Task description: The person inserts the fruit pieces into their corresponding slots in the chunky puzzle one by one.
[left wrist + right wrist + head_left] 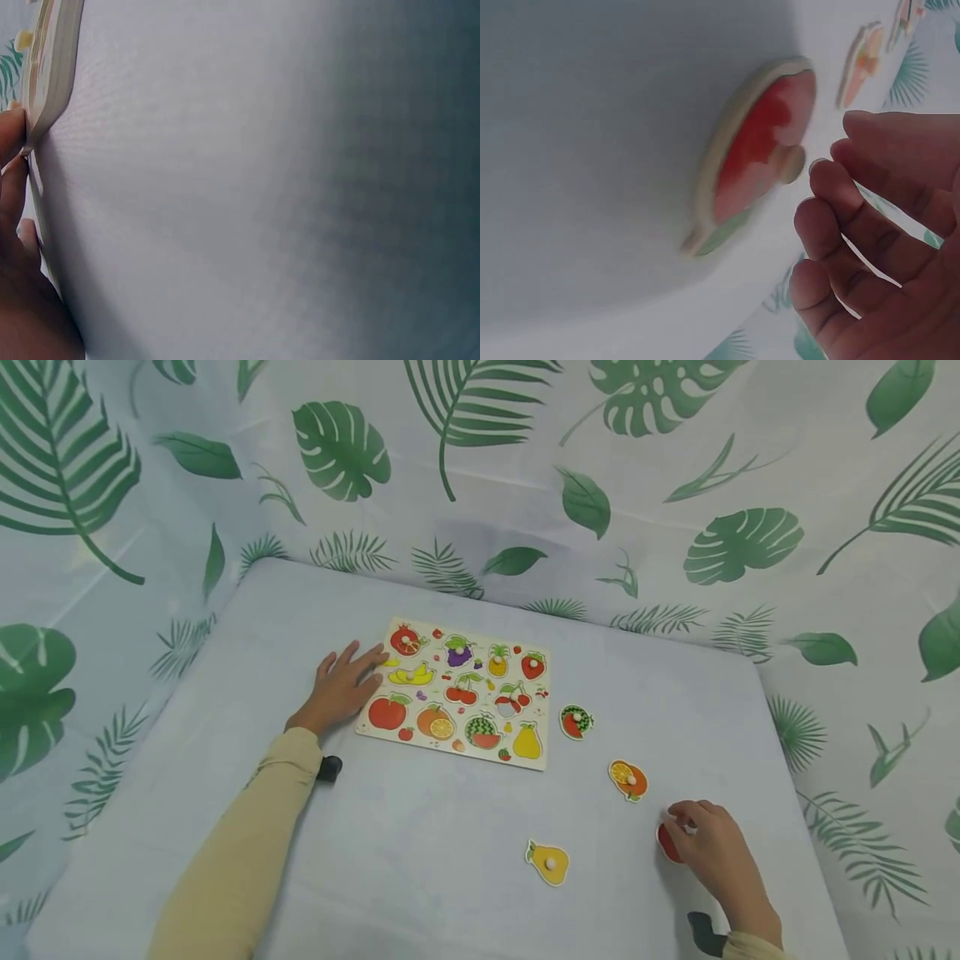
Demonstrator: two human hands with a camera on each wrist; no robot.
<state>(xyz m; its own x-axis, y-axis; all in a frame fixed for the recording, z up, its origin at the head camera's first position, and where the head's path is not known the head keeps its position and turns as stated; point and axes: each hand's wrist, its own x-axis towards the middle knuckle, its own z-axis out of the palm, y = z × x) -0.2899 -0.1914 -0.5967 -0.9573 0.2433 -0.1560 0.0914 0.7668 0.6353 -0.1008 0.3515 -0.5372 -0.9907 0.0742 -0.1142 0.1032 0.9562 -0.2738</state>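
Note:
My left hand (pixel 341 689) rests at the left edge of a wooden fruit puzzle board (pixel 447 748), its fingers spread with the tips at the rim. In the left wrist view the board's edge (pixel 64 67) meets the fingers. My right hand (pixel 708 843) hovers over a red apple puzzle piece (pixel 669 843) on the table. The right wrist view shows a gap between the loosely bent fingers and the knob (pixel 791 165) of the apple piece (pixel 757 142). That piece lies knob up, with a green leaf at one end.
Right of the board lie a watermelon piece (pixel 576 722) and an orange piece (pixel 628 779). A yellow pear piece (pixel 551 863) lies nearer the front. Leaf-printed cloth (pixel 480 510) hangs behind the white-covered table (pixel 420 860). Several knobbed pieces sit in the board.

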